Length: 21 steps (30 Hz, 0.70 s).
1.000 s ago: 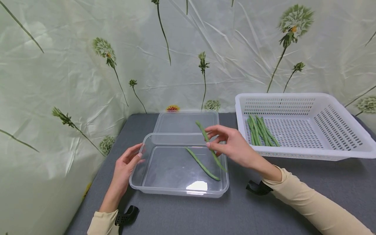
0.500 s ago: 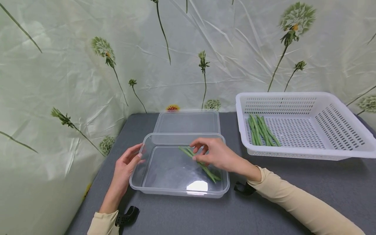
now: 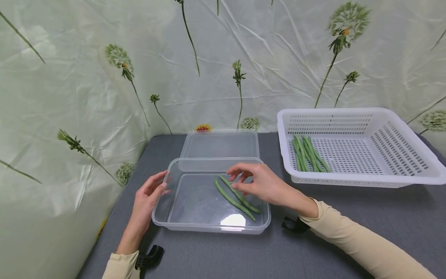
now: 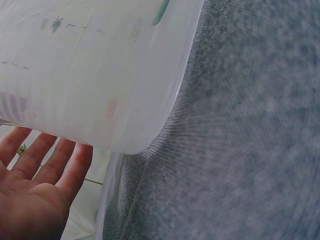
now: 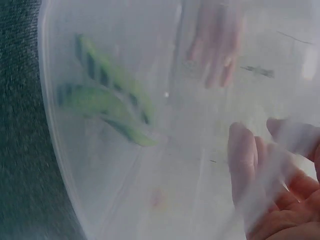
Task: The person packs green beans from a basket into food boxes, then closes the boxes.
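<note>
Two green beans point(image 3: 230, 199) lie side by side on the floor of a clear plastic container point(image 3: 195, 201) in the head view. My right hand point(image 3: 263, 184) hovers over its right side, thumb and fingers apart, holding nothing. In the right wrist view, the beans point(image 5: 112, 75) show through the blurry plastic, and the right hand point(image 5: 280, 195) has a gap between thumb and fingers. My left hand point(image 3: 144, 205) rests against the container's left wall. Seen from the left wrist, the left hand point(image 4: 42, 185) touches that wall with nearly straight fingers.
A white perforated basket point(image 3: 348, 179) stands at the right, with several green beans point(image 3: 308, 155) along its left side. Behind the container lies a clear flat lid point(image 3: 221, 145). Grey cloth point(image 3: 209, 255) covers the table, and a flowered sheet point(image 3: 278, 77) hangs behind.
My right hand lowered a green bean into the container and let it go beside the other one. Now the fingers are lifted and parted. The left hand has stayed at the wall.
</note>
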Each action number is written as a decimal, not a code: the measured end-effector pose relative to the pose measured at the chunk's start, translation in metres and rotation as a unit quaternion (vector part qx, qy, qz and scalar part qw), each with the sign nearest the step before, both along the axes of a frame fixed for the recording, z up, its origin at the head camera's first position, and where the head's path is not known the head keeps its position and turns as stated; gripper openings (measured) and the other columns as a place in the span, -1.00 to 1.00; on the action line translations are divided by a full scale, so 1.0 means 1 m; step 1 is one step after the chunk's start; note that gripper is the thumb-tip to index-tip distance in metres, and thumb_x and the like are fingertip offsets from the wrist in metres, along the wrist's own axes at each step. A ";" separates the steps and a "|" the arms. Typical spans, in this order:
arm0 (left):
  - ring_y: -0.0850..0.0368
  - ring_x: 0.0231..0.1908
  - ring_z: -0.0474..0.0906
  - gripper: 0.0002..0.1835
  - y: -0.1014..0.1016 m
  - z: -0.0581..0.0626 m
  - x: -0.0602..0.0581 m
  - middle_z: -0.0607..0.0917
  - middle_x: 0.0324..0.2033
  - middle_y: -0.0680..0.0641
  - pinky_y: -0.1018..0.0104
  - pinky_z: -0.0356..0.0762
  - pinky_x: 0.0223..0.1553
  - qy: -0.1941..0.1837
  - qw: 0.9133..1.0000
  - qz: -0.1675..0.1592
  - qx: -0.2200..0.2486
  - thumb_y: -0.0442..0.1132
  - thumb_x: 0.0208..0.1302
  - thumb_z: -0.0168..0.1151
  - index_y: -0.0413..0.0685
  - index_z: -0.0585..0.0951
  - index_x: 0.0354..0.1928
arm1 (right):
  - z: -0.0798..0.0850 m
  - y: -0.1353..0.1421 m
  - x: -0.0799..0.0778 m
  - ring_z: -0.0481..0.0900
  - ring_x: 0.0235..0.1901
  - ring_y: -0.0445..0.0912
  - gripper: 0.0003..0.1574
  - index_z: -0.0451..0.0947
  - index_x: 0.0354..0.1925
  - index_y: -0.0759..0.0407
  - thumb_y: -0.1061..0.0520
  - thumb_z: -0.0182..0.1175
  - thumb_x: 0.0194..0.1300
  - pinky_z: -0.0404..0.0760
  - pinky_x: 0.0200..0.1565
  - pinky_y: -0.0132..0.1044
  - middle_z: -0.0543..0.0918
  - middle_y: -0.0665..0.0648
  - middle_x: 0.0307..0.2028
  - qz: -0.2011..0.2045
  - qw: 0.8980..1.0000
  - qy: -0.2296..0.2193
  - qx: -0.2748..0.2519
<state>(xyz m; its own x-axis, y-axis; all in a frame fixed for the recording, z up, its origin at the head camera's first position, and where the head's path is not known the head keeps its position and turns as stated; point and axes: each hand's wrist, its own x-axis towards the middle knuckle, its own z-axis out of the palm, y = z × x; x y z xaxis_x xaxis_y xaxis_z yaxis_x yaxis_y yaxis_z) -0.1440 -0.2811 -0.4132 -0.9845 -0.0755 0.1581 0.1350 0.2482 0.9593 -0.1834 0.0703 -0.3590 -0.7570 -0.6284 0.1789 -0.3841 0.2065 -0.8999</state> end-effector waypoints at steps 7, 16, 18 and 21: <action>0.15 0.14 0.53 -0.54 0.000 -0.001 0.000 0.49 0.25 -0.21 0.32 0.60 -0.05 0.004 1.000 -0.002 0.009 -0.18 0.49 0.11 -0.19 0.41 0.34 | 0.013 0.022 0.005 0.66 -0.22 -0.08 -0.62 0.58 0.09 -0.06 0.17 0.31 0.32 0.70 -0.32 -0.13 0.66 0.02 -0.11 -0.024 0.999 0.020 -0.004; 0.17 0.14 0.53 -0.54 -0.001 -0.001 0.001 0.48 0.25 -0.22 0.34 0.60 -0.05 0.004 1.000 -0.002 0.003 -0.19 0.49 0.11 -0.18 0.41 0.35 | 0.027 0.063 0.002 0.68 -0.26 -0.01 -0.62 0.58 0.09 0.03 0.22 0.31 0.31 0.70 -0.32 -0.11 0.66 0.04 -0.12 -0.061 0.997 0.056 -0.011; 0.17 0.14 0.53 -0.54 -0.001 -0.001 0.001 0.48 0.25 -0.22 0.34 0.60 -0.05 0.005 1.000 -0.003 0.004 -0.19 0.49 0.10 -0.18 0.41 0.35 | 0.031 0.071 0.001 0.68 -0.25 -0.04 -0.61 0.58 0.09 0.05 0.23 0.31 0.31 0.70 -0.32 -0.13 0.67 0.04 -0.11 -0.072 0.995 0.066 -0.011; 0.17 0.14 0.53 -0.54 0.000 -0.001 0.001 0.48 0.25 -0.22 0.34 0.60 -0.05 0.005 1.000 -0.004 0.005 -0.19 0.49 0.10 -0.18 0.41 0.34 | 0.037 0.082 0.000 0.69 -0.27 -0.09 -0.61 0.58 0.10 0.07 0.24 0.31 0.31 0.70 -0.33 -0.15 0.67 0.04 -0.10 -0.089 0.993 0.081 -0.007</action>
<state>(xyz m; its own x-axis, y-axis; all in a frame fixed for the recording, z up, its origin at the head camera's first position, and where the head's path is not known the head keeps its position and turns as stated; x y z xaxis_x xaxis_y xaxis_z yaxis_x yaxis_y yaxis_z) -0.1431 -0.2814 -0.4146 -0.9836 -0.0693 0.1664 0.1458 0.2369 0.9605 -0.1837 0.1526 -0.3217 -0.8159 -0.4846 0.3154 -0.4833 0.2721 -0.8321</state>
